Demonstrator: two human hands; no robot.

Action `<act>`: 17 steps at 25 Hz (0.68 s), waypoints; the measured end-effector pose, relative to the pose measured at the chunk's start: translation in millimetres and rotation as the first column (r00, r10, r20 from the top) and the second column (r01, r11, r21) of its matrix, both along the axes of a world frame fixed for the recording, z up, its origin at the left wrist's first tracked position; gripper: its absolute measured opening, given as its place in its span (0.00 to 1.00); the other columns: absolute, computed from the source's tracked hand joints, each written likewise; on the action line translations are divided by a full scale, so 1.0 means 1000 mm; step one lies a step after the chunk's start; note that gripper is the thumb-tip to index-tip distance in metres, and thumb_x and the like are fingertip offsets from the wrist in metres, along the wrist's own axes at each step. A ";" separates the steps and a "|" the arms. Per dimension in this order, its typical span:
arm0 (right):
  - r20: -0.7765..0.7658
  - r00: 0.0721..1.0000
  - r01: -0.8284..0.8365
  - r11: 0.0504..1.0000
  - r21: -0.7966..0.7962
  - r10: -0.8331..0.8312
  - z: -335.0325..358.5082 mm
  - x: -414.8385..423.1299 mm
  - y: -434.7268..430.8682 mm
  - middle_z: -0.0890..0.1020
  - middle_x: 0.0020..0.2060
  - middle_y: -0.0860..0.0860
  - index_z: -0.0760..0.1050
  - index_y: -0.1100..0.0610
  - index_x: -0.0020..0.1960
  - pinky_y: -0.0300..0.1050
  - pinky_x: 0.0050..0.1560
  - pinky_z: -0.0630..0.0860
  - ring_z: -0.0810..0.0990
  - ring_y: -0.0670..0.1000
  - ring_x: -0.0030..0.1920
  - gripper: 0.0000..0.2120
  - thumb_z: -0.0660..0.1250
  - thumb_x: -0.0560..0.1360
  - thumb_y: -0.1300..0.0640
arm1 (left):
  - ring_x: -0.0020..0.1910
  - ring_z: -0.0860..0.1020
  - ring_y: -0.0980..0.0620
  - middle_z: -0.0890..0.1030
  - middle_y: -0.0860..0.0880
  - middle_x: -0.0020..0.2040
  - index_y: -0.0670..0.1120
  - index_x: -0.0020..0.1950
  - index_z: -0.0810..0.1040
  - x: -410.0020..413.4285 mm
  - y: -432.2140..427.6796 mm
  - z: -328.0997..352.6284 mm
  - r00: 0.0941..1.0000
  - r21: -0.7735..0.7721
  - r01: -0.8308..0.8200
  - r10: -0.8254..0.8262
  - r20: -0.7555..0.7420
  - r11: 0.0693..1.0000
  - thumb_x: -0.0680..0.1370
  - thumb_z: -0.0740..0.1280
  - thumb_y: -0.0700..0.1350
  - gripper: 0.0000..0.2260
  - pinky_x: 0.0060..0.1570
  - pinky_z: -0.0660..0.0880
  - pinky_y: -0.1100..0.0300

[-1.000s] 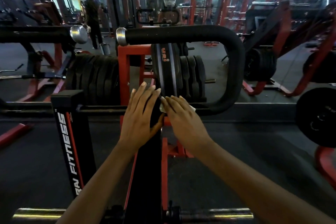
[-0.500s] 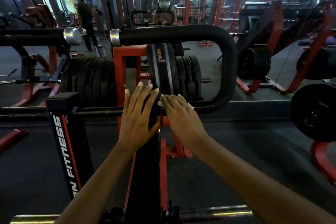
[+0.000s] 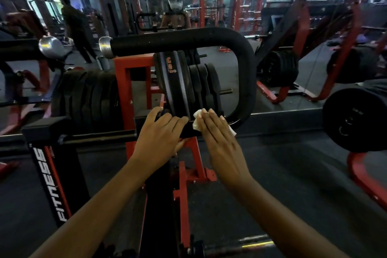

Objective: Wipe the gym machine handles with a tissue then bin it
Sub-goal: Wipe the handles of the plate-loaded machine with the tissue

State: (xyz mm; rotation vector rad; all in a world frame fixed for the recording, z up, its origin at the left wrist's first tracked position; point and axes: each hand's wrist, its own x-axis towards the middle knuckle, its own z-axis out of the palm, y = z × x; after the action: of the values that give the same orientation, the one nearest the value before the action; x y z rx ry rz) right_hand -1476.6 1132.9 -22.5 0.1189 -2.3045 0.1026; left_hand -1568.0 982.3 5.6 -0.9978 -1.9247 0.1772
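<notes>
A black padded handle with a chrome end cap bends round in a loop and comes back low towards me. My right hand lies flat with straight fingers on that lower bar and presses a white tissue onto it. The tissue shows past the fingertips and at the hand's right edge. My left hand is just left of it, its fingers curled over the black bar where it meets the machine's centre post.
Black weight plates hang on a red frame behind the handle. A black post marked FITNESS stands left, under a second handle's chrome cap. Another plate is right. A person stands far back left.
My left hand went from flat, fingers pointing up, to curled over the bar. My right hand slid a little right along the lower bar, and more tissue shows.
</notes>
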 end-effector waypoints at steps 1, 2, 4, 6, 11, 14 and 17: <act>-0.006 1.000 -0.024 0.999 0.033 0.024 0.000 0.003 0.010 0.64 0.69 0.59 0.61 0.64 0.70 0.46 0.73 0.42 0.53 0.52 0.72 0.30 0.45 0.68 0.70 | 0.42 0.80 0.49 0.83 0.48 0.44 0.43 0.56 0.77 0.000 0.000 0.000 1.000 0.004 0.008 -0.008 0.000 1.000 0.73 0.65 0.57 0.20 0.59 0.67 0.49; -0.009 0.999 -0.036 0.996 0.082 0.037 0.000 0.007 0.026 0.63 0.70 0.59 0.60 0.63 0.70 0.46 0.74 0.43 0.50 0.51 0.73 0.30 0.46 0.68 0.71 | 0.42 0.80 0.49 0.83 0.48 0.44 0.43 0.57 0.76 -0.001 0.000 -0.001 1.000 0.004 0.015 -0.015 0.001 1.000 0.74 0.62 0.57 0.20 0.59 0.68 0.49; -0.019 1.000 -0.011 0.985 0.171 0.015 0.002 0.017 0.056 0.61 0.70 0.58 0.58 0.63 0.71 0.45 0.75 0.43 0.46 0.49 0.74 0.29 0.49 0.70 0.72 | 0.42 0.79 0.49 0.82 0.48 0.44 0.43 0.57 0.75 -0.003 0.000 -0.001 1.000 0.004 0.017 -0.017 0.008 1.000 0.76 0.56 0.58 0.21 0.60 0.65 0.49; -0.069 0.998 0.016 0.993 0.118 -0.008 0.002 0.016 0.060 0.60 0.71 0.58 0.58 0.63 0.71 0.45 0.75 0.43 0.45 0.49 0.74 0.28 0.48 0.71 0.72 | 0.42 0.79 0.49 0.82 0.48 0.44 0.43 0.58 0.75 -0.003 0.000 -0.002 1.000 0.000 0.007 -0.007 0.000 1.000 0.76 0.55 0.58 0.22 0.60 0.64 0.50; -0.109 0.989 -0.095 0.994 0.055 0.100 -0.011 -0.004 0.010 0.62 0.70 0.59 0.59 0.63 0.70 0.49 0.74 0.48 0.51 0.51 0.73 0.28 0.47 0.70 0.70 | 0.42 0.79 0.49 0.82 0.48 0.46 0.44 0.60 0.76 0.000 -0.002 0.000 1.000 -0.018 0.016 -0.016 -0.003 1.000 0.72 0.68 0.56 0.22 0.60 0.64 0.49; -0.067 0.987 -0.127 0.966 0.224 0.146 -0.009 0.008 0.049 0.61 0.70 0.57 0.58 0.61 0.71 0.48 0.75 0.49 0.52 0.50 0.74 0.27 0.49 0.72 0.70 | 0.47 0.80 0.47 0.82 0.47 0.49 0.44 0.63 0.75 0.011 0.002 0.001 0.997 0.017 -0.030 0.029 0.077 0.999 0.72 0.67 0.56 0.23 0.66 0.58 0.45; -0.033 0.989 -0.124 0.924 0.362 0.146 0.005 0.020 0.095 0.59 0.72 0.56 0.59 0.61 0.71 0.47 0.75 0.47 0.51 0.52 0.74 0.26 0.52 0.73 0.69 | 0.56 0.79 0.47 0.81 0.46 0.54 0.45 0.64 0.74 0.025 0.018 -0.001 0.982 0.101 -0.035 0.016 0.189 0.994 0.75 0.60 0.59 0.24 0.70 0.52 0.42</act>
State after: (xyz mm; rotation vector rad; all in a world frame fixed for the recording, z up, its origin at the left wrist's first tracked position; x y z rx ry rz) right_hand -1456.7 1228.4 -17.1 0.4626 -2.2318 -0.2524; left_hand -1542.5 1000.2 4.8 -0.9490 -2.0965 -0.0035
